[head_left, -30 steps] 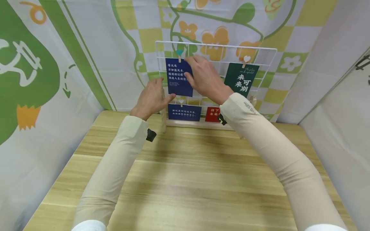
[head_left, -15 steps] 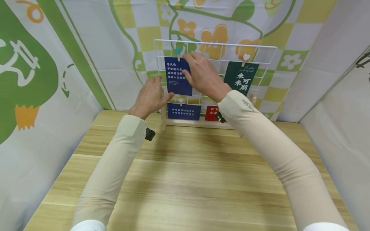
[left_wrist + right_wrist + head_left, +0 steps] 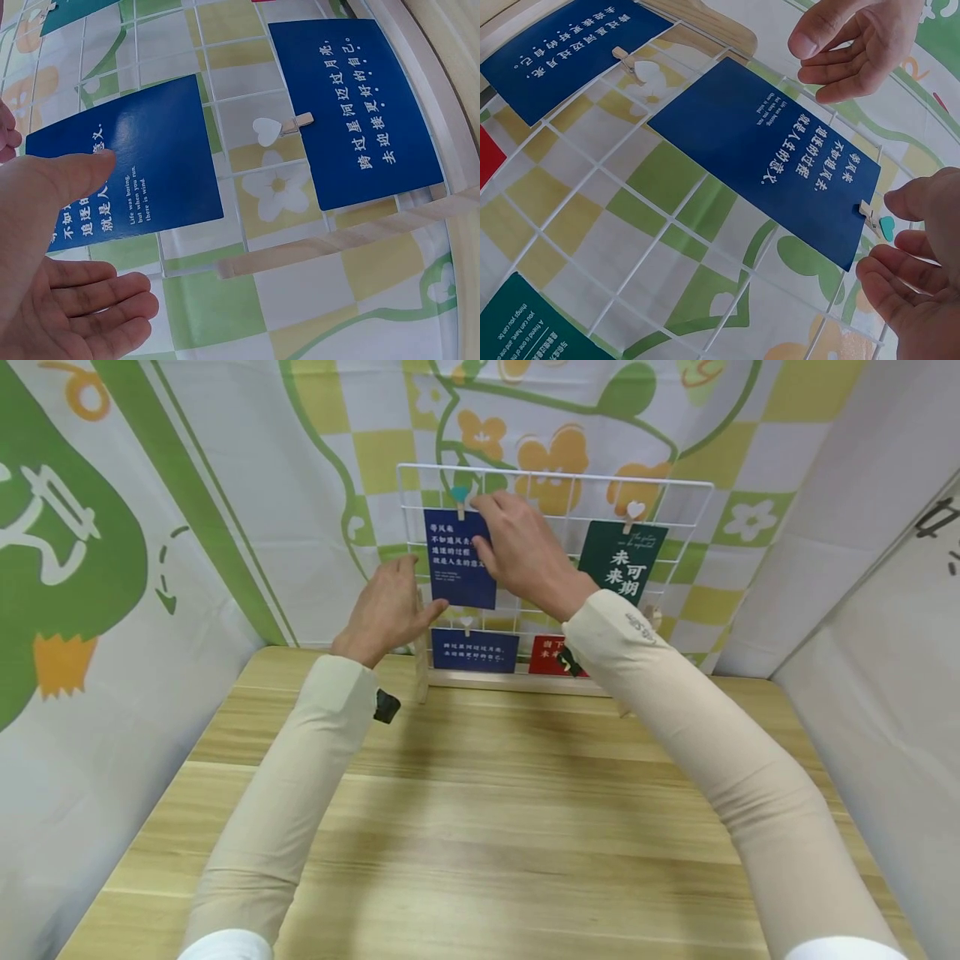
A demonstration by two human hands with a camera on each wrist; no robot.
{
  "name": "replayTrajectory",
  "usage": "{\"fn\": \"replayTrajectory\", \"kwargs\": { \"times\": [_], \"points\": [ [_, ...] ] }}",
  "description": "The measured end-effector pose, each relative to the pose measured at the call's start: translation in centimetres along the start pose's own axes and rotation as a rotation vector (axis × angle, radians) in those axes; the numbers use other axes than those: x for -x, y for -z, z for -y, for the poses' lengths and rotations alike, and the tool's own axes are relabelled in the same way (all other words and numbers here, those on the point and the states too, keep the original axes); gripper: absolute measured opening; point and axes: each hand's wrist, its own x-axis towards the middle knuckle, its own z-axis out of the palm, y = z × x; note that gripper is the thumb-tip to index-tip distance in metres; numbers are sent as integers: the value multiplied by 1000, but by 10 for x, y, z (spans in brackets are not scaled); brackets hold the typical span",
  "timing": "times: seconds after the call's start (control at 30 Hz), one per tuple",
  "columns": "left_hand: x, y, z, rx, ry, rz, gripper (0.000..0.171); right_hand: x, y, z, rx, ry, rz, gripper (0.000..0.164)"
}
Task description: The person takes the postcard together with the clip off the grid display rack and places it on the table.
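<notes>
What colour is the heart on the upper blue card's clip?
The heart is teal, best seen in the right wrist view.

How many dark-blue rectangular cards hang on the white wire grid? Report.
2: an upper card on the left of the grid, a lower card beneath it; the beige right sleeve could hide others.

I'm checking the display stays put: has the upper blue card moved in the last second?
No. In the head view, the upper blue card hangs in the same place against the white wire rack.
</notes>
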Motion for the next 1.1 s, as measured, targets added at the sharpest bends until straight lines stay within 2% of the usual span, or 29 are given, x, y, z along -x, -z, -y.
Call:
{"fn": "replayTrajectory", "kwargs": {
  "times": [0.47,1.1],
  "points": [
    [-2,5,-1,22,6,1,82,-8,1,5,7,24,-27,41],
    [-4,9,-2,12,3,-8,82,-14,3,8,20,23,-16,41]
  ]
}}
